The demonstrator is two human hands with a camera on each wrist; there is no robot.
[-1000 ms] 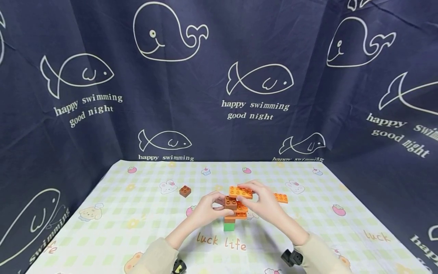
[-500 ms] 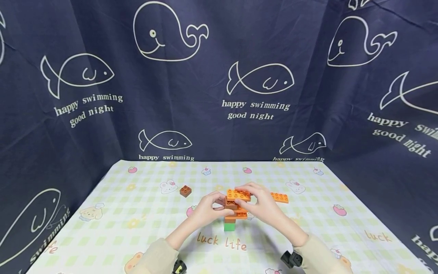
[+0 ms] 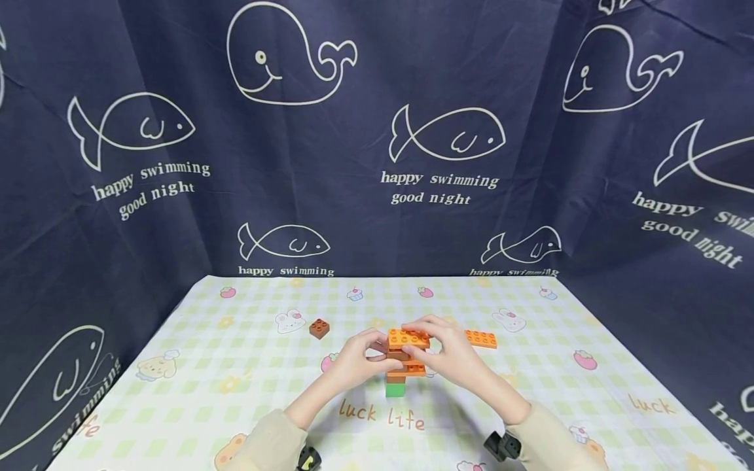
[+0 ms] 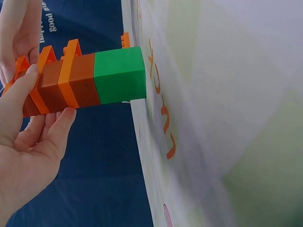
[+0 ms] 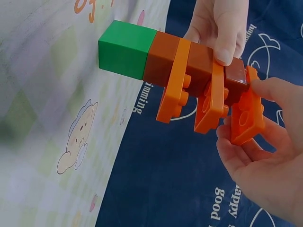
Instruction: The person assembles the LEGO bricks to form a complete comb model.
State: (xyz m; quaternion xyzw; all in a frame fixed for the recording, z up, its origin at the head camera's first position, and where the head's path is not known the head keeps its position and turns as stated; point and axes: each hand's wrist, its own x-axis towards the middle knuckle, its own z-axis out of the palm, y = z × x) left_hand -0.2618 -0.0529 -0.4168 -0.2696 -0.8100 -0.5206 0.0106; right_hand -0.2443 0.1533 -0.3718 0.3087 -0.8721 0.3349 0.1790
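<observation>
A toy-brick tower stands on the table, with a green block (image 3: 394, 390) at its foot. Above that, brown bricks (image 5: 199, 61) alternate with orange plates that jut out to the right. My left hand (image 3: 352, 358) holds the upper tower from the left, its thumb and fingers on opposite sides. My right hand (image 3: 455, 348) pinches the topmost orange plate (image 3: 406, 337) between thumb and fingers. In the right wrist view this plate (image 5: 248, 120) lies against the uppermost brown brick (image 5: 235, 80), slightly tilted.
A loose brown brick (image 3: 319, 328) lies further back on the left. Behind my right hand another orange plate (image 3: 483, 339) lies on the table. A patterned cloth (image 3: 235, 405) covers the table, and a dark blue curtain (image 3: 353, 157) hangs behind it.
My right hand has brought the orange plate left and down, from above the tower onto the top brown brick. My left hand has stayed at the tower.
</observation>
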